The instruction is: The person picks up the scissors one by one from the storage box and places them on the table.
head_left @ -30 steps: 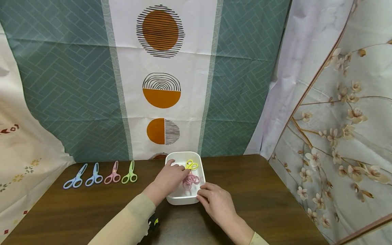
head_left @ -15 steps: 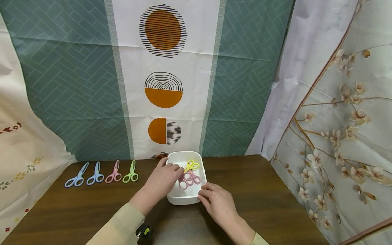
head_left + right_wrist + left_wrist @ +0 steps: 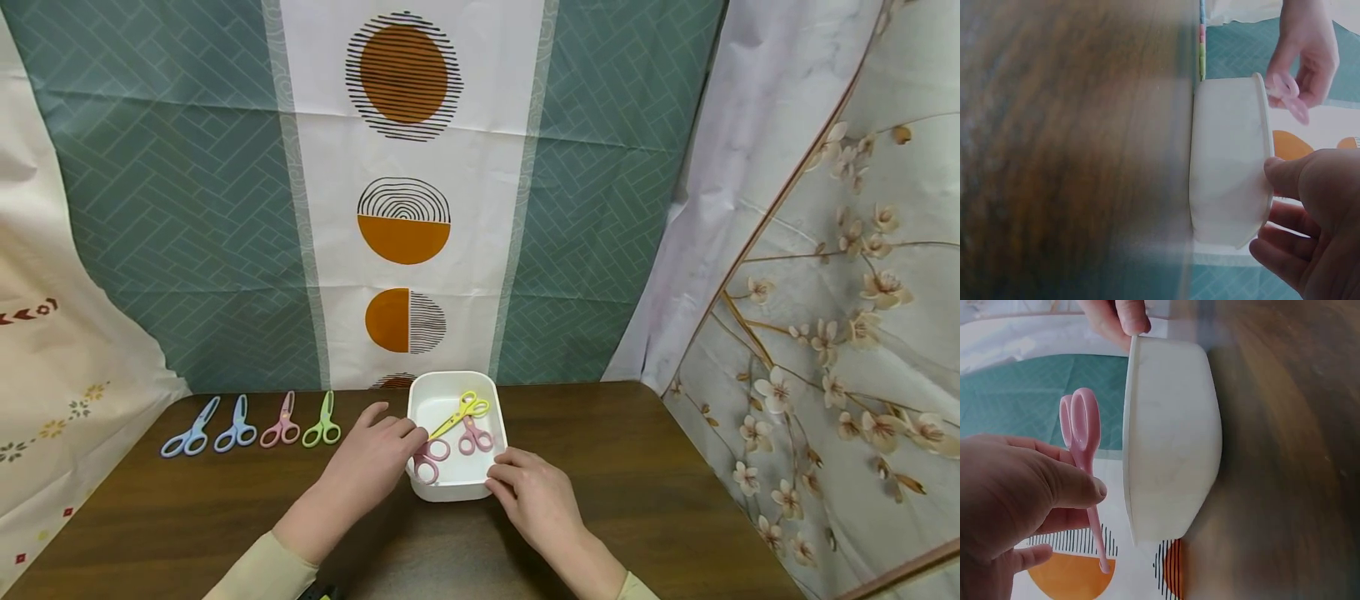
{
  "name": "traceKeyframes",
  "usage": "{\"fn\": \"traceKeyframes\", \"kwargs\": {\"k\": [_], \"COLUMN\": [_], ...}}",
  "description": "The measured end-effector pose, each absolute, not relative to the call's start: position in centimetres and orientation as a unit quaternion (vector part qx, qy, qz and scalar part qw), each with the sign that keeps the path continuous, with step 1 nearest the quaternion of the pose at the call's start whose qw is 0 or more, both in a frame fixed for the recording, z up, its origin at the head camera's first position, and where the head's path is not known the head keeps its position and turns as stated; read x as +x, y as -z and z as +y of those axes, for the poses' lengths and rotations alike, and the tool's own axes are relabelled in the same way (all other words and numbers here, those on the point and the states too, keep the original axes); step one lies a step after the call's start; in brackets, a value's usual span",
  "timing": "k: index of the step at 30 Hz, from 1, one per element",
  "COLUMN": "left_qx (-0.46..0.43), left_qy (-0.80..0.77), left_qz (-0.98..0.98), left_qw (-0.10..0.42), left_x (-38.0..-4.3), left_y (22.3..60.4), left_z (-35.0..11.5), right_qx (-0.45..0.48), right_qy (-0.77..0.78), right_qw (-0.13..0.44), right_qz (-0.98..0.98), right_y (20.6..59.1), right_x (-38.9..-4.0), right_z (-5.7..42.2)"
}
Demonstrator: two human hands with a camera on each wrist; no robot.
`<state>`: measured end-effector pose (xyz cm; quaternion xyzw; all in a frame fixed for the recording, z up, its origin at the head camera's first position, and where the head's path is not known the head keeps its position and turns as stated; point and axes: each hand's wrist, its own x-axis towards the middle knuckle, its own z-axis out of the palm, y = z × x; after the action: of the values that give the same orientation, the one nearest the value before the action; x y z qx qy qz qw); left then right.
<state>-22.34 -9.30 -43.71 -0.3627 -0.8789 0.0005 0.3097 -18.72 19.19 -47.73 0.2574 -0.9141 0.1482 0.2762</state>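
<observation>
My left hand [image 3: 371, 457] pinches a pair of pink scissors [image 3: 1084, 434] between thumb and fingers. These scissors are raised above the rim at the left side of a white plastic bin [image 3: 459, 492], their handles pointing toward the bin in the head view. Inside the bin lie yellow scissors [image 3: 471, 406] and a second pair of pink scissors [image 3: 476, 437]. My right hand [image 3: 536, 492] grips the near right rim of the bin, thumb outside and fingers over the edge, as the right wrist view also shows.
Left of the bin, a row of scissors lies along the table's back: two blue pairs, the outer blue scissors [image 3: 193, 429] and inner blue scissors [image 3: 237, 427], then pink scissors [image 3: 281, 423] and green scissors [image 3: 323, 423]. A patterned curtain [image 3: 180, 208] hangs behind the dark wooden table [image 3: 600, 450].
My left hand has lifted pink scissors from among those in the bin and carried them left over the rim. The yellow scissors now show more fully. My right hand keeps its hold.
</observation>
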Motion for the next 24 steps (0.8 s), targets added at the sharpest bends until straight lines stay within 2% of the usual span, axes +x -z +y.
{"fn": "traceKeyframes", "kwargs": {"k": [11, 24], "left_qx": [-0.36, -0.36], "left_qy": [0.02, 0.035], "left_qz": [-0.875, -0.895], "left_qw": [0.323, 0.262], "left_x": [-20.3, -19.3], "left_y": [44.4, 45.8], "left_z": [-12.1, -15.7], "right_qx": [0.261, 0.258], "right_qy": [-0.156, -0.15], "right_qw": [0.279, 0.276], "right_qz": [-0.911, -0.914], "right_y": [47.9, 47.8], "right_x": [-18.7, -18.8], "right_z": [19.2, 19.2]}}
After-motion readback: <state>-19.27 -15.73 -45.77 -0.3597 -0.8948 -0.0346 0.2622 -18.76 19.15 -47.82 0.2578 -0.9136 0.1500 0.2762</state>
